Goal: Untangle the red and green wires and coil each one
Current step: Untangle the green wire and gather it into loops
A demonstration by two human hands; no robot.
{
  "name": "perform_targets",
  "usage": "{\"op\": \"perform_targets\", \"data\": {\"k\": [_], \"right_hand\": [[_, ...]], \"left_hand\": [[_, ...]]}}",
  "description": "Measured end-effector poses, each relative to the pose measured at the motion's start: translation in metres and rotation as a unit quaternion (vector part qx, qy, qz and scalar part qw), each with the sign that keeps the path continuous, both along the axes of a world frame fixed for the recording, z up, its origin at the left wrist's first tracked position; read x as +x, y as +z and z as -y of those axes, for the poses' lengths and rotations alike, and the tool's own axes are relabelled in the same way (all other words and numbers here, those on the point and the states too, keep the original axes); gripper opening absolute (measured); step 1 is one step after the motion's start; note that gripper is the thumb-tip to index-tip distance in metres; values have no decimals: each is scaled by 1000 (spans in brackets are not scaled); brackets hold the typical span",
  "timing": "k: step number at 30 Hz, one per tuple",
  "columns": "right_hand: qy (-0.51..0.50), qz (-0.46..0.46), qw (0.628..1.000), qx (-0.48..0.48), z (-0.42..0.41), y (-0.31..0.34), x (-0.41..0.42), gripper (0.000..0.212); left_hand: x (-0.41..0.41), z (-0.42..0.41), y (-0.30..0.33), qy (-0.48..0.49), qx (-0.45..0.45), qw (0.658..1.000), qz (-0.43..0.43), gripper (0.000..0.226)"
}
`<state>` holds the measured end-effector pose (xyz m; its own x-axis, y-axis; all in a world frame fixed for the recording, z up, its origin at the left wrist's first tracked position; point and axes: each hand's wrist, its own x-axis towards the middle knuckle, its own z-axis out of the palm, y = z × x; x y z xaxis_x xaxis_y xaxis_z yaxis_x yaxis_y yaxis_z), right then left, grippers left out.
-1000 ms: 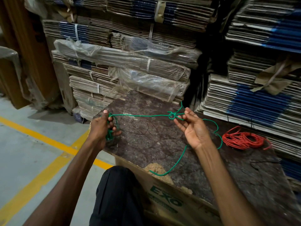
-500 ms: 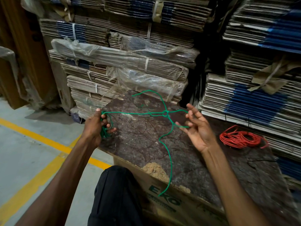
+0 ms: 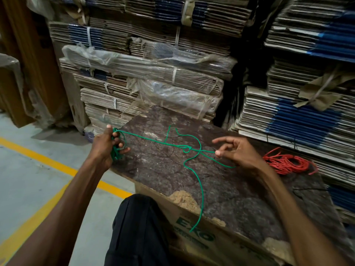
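- Green wire (image 3: 153, 140) stretches across a worn, mottled brown table (image 3: 240, 198) between a seated person's two hands, seen from above by a head-worn camera.
- The left hand (image 3: 104, 148) is closed around a bundle of green loops at the table's left edge, thumb pointing up, with a single strand leading out of the fist to the right.
- That strand runs to a small knot (image 3: 186, 148) near the middle of the table, where several lengths cross.
- The right hand (image 3: 237, 150) pinches the green wire between thumb and fingertips just right of the knot; its index finger is stretched out and the remaining fingers are loosely curled.
- From the knot, one loose tail curves down over the table and hangs past the front edge, ending against a cardboard box (image 3: 196, 239) printed with green lettering; a shorter end curls away toward the far side.
- The red wire (image 3: 286, 162) lies on its own in a rough coil on the table, to the right of the right hand, clear of the green one.
- Bundled stacks of flattened cardboard (image 3: 153, 73), some wrapped in clear plastic, rise behind the table.
- A yellow line (image 3: 57, 166) crosses the grey concrete floor at left, and a knee in dark trousers (image 3: 138, 227) shows at the bottom of the view.
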<state>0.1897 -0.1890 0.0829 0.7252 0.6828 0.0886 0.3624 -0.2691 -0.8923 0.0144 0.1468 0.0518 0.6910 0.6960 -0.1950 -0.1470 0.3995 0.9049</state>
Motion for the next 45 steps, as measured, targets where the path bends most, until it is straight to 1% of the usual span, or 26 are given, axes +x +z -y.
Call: {"op": "perform_targets", "data": {"k": [2,3,5,6,10,14,16,20,22,24,26,27,28,30,31,32,34,35,38,40,43,45], "right_hand": [[-16,59,997,-48,-2,1,3,28],[-39,114,989,-88,-4,2,6,28],[-96,235,952,-174,-4,1,11,32],[-117,267,937,-192,-4,1,12,34],[-157,333,903,-223,-7,-4,8,52],[-182,405,847,-292,-9,-5,4,54],[-173,420,825,-336,-11,-3,3,48],[-175,414,785,-427,-12,-2,5,32],[-171,400,768,-470,-12,-3,5,30],[-156,378,771,-488,-13,-4,5,32],[-144,346,793,-480,-14,-4,8,36],[-136,318,816,-463,-15,-4,10,38],[-122,284,848,-431,-16,-4,12,42],[-84,173,929,-317,-21,-6,10,44],[-69,109,961,-246,-25,-8,7,39],[-63,49,978,-190,-30,-10,5,30],[-64,-33,989,-133,-41,-12,1,15],[-61,-49,989,-126,-45,-14,-1,15],[-44,-70,986,-143,-56,-18,-3,28],[-24,-105,985,-132,-59,-19,-4,27],[-3,-184,980,-80,-59,-19,-4,26],[7,-250,968,-27,-57,-18,-3,28]], "left_hand": [[1,1,0,2,2,1000,-2,43],[1,1,-1,3,5,1000,-4,43],[3,4,-2,-1,12,1000,-6,43],[4,5,-2,-5,12,1000,-5,43],[3,8,-3,-6,10,1000,-2,44],[2,8,-3,-12,23,1000,-7,44],[2,6,-3,-14,30,999,-8,44],[2,6,-3,-20,47,999,-17,44],[3,9,-2,-17,65,997,-25,44],[4,12,-1,-11,87,996,-32,45],[5,16,-1,-5,107,994,-38,45],[5,17,-1,-6,115,993,-41,46],[5,19,-2,-8,120,992,-42,46],[3,22,-4,-14,128,991,-37,46],[3,24,-5,-16,131,991,-36,46],[2,25,-5,-17,133,990,-35,46],[2,26,-4,-19,135,990,-38,45],[2,27,-3,-20,134,990,-38,45],[1,26,-3,-27,124,991,-33,44],[0,25,-4,-30,121,992,-32,44],[-1,27,-4,-28,127,991,-35,44],[0,29,-3,-26,129,991,-37,44]]}}
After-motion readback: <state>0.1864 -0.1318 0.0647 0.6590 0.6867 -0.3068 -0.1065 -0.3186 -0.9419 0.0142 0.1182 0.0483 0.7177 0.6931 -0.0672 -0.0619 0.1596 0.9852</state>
